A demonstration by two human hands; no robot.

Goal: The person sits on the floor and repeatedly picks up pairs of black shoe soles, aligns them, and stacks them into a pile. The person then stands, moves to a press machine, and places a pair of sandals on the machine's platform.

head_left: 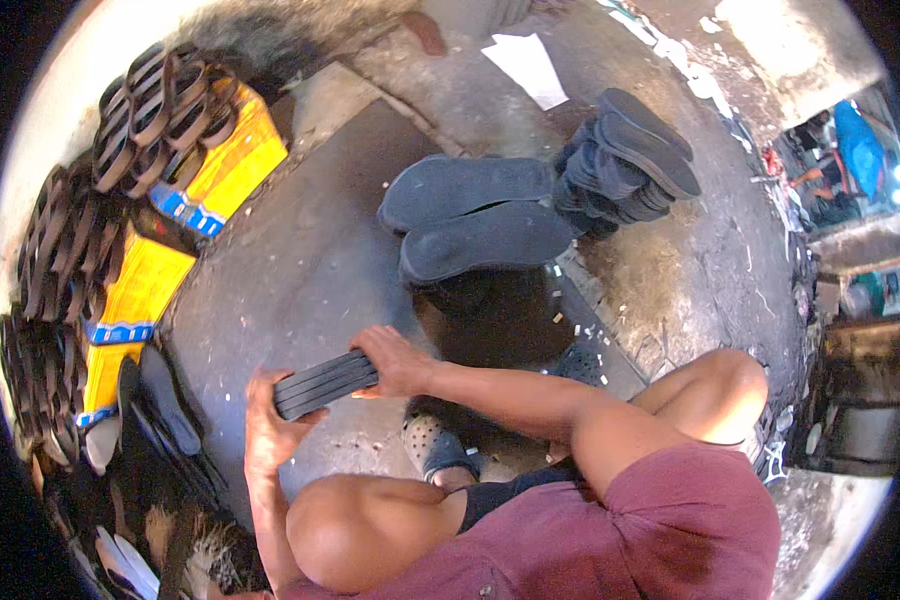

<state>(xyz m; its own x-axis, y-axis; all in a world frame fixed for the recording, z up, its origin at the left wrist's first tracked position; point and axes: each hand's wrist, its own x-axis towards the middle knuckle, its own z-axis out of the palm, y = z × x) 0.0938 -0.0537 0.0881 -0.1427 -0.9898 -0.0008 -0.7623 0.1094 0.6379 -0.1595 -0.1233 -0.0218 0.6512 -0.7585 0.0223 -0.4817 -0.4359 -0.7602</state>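
Observation:
Between my two hands is a small stack of dark soles (324, 386), turned so that their layered edges show. My left hand (274, 425) is closed around the stack's left end, its thumb along the lower side. At the other end, my right hand (394, 362) grips the stack with bent fingers. Beyond my hands, dark grey soles (485, 242) lie side by side, heels pointing right, raised off the floor. Right of these, a taller pile of similar soles (642, 150) leans unevenly.
Rows of dark strapped sandals (55, 240) stand along the left wall beside yellow sacks or packages (142, 275). Loose dark soles (170, 400) lie nearer me. White sheets (526, 68) rest on the far floor. My clog-shod foot (432, 442) is below my hands.

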